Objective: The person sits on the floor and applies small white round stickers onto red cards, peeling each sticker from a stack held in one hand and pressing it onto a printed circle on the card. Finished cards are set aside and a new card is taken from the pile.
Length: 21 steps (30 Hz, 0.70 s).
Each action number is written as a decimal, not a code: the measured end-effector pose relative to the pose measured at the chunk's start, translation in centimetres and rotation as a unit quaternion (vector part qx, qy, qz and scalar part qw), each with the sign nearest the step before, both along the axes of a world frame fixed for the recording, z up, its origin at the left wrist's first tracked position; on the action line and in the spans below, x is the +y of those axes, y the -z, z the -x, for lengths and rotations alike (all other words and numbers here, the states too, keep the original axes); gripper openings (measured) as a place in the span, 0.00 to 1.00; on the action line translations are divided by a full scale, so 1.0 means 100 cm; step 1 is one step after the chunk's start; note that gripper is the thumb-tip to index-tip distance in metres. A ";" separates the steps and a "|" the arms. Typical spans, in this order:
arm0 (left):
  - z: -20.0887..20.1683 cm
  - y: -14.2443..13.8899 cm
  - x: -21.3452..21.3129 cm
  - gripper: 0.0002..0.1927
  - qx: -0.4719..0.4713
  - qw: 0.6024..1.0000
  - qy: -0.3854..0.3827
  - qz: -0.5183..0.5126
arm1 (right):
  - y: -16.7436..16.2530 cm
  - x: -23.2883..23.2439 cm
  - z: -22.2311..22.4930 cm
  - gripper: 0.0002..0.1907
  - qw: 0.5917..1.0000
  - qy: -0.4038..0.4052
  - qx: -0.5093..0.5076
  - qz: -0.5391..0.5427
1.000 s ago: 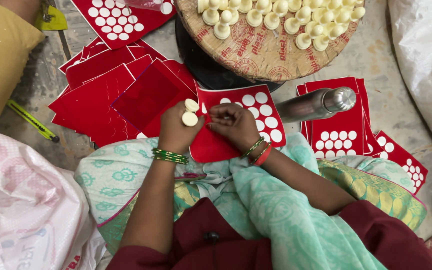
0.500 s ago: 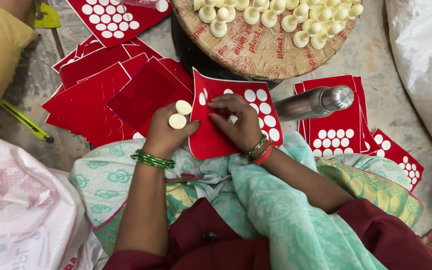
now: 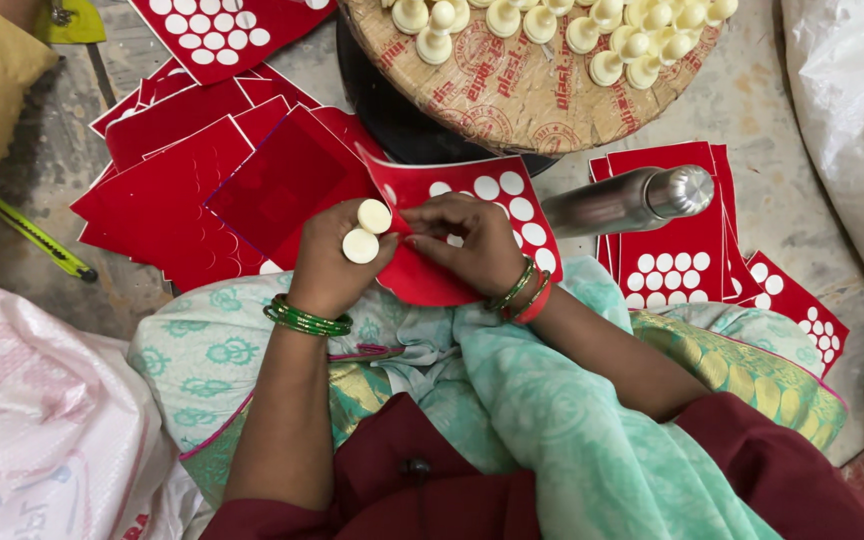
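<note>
I am seeing the left hand [image 3: 327, 265] pinching two cream pieces [image 3: 367, 230] between thumb and fingers, just above the lap. The right hand [image 3: 472, 245] is lying on a red sheet [image 3: 472, 200] with white dots, fingertips pressed together on its surface; whether they are gripping anything there I cannot tell. A steel bottle [image 3: 637, 200] is lying just beside the sheet.

Ahead of you a round wicker tray [image 3: 512, 95] carries a cluster of cream knob-shaped pieces [image 3: 592, 25], and a steel flask [image 3: 632, 200] lies on its side just right of it. To your left, plain red sheets [image 3: 167, 195] fan out on the floor [image 3: 752, 110] near a yellow-green tool [image 3: 37, 237], while white sacks [image 3: 847, 130] sit at your far right.
</note>
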<state>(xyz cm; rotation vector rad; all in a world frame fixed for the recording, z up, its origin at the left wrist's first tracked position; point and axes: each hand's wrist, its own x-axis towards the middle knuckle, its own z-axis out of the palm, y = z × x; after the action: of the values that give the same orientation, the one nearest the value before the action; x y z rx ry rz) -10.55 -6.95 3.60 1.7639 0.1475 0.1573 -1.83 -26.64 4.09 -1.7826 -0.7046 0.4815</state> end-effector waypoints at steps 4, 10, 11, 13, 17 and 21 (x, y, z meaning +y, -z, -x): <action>-0.001 -0.002 -0.003 0.09 -0.009 1.000 -0.003 -0.023 | 0.007 -0.003 0.000 0.17 0.999 -0.010 0.039 -0.009; -0.001 -0.006 -0.002 0.10 0.034 0.998 -0.045 -0.008 | 0.003 -0.003 0.003 0.22 1.000 0.018 -0.018 -0.002; -0.001 -0.007 0.000 0.10 0.046 0.998 -0.049 -0.004 | 0.002 -0.005 0.002 0.23 0.998 0.020 -0.061 0.001; 0.000 -0.009 0.004 0.10 0.043 0.997 -0.025 0.065 | 0.000 -0.008 -0.004 0.23 0.997 0.026 -0.076 -0.015; 0.003 -0.016 0.005 0.09 0.034 0.991 0.019 0.125 | 0.001 -0.010 -0.023 0.28 0.994 0.069 0.048 0.063; 0.011 -0.028 0.005 0.09 0.032 0.993 0.051 0.100 | 0.010 0.005 -0.044 0.20 0.998 -0.004 -0.030 -0.047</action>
<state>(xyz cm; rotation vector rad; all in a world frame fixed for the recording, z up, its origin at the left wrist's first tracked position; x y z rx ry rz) -11.70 -6.41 6.44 1.5724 0.1148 0.0108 2.53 -26.09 3.07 -1.7123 -0.7631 0.3955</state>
